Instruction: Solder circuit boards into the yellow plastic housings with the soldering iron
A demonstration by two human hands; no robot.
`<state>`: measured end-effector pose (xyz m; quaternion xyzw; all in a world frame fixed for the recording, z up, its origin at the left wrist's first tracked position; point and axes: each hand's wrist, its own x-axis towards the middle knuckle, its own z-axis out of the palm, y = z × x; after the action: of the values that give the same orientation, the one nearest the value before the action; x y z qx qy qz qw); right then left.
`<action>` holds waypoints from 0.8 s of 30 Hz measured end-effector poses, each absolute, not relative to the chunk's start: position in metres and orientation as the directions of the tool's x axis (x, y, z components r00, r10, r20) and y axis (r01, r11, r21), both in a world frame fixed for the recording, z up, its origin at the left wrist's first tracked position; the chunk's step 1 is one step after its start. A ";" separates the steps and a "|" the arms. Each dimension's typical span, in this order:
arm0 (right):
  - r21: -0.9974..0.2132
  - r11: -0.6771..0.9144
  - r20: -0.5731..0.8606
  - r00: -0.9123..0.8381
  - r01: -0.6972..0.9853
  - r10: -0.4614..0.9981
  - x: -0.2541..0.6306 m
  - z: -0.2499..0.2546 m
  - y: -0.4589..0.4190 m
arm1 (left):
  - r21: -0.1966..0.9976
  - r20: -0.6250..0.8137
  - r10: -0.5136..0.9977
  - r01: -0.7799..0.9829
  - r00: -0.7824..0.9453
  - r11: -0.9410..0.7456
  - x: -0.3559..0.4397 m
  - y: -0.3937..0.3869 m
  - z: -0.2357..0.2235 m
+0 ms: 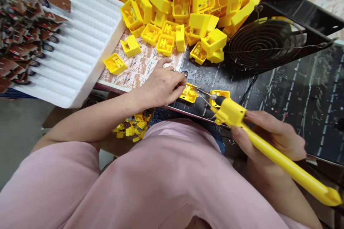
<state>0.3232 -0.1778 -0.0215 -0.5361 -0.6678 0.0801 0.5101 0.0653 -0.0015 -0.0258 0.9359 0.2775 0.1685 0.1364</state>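
Note:
A small open yellow plastic case [189,93] lies on the black bench mat at the table's front edge. My left hand [165,85] is closed at the case's left side, thumb and fingertips pinched against it, with one finger raised. A small dark ring-shaped part [185,74] shows just beyond those fingertips. Wrapped in my right hand [274,136] is a yellow soldering iron [236,114] with a long handle. Its metal tip reaches the right side of the case; whether it touches is too small to tell. A second yellow case [219,97] sits partly behind the iron.
A large heap of yellow cases [161,1] covers the table's back. On the right stands a black fan [268,43] with a wire guard. A white foam tray [80,43] on the left carries brown circuit boards [24,39] with wires. Below the table edge are more yellow pieces [131,128].

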 end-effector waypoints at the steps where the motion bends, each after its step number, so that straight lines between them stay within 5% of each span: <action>1: -0.618 0.456 0.621 0.042 0.640 0.783 0.322 -0.020 -0.176 | 0.309 0.240 0.553 0.478 0.798 -0.822 0.066 -0.001 -0.025; 7: -0.470 0.533 0.633 -0.153 0.704 0.759 0.317 -0.007 -0.158 | 0.114 0.220 0.486 0.473 0.846 -0.874 0.071 0.001 -0.021; 14: -0.417 0.560 0.557 -0.285 0.716 0.780 0.319 0.007 -0.155 | 0.038 0.190 0.499 0.502 0.846 -0.864 0.079 -0.002 -0.015; 24: -0.467 0.489 0.562 -0.180 0.736 0.807 0.331 0.007 -0.165 | 0.002 0.139 0.494 0.499 0.858 -0.867 0.080 -0.003 -0.010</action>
<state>0.3306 -0.1647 0.0073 -0.5033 -0.7668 0.0448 0.3959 0.0801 -0.0028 -0.0099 0.9637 0.2576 0.0677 -0.0169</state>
